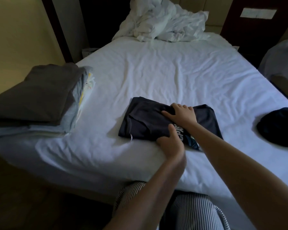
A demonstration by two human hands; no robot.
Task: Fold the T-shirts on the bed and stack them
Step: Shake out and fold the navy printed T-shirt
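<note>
1. One stack of folded shirts [37, 97] lay at the bed's left edge, with a grey one on top and paler ones beneath. A yellow wall [15, 30] stood behind it.
2. The white sheet [156, 72] covered the bed and was creased throughout. A crumpled white duvet [163, 24] was heaped at the head end.
3. The dark T-shirt [145, 120] lay folded on the sheet near the bed's near edge, with white lettering showing at its near right side.
4. The left hand [170, 141] gripped the shirt's near edge, thumb on top and fingers hidden beneath. The hand was blurred.
5. The right hand [181, 115] lay palm-down on the shirt with the thumb spread, pressing the cloth and grasping nothing.
6. Striped trousers [194, 211] showed below the bed's near edge.
7. A second dark garment [279, 128] lay bunched at the bed's right edge, apart from the folded shirt.
</note>
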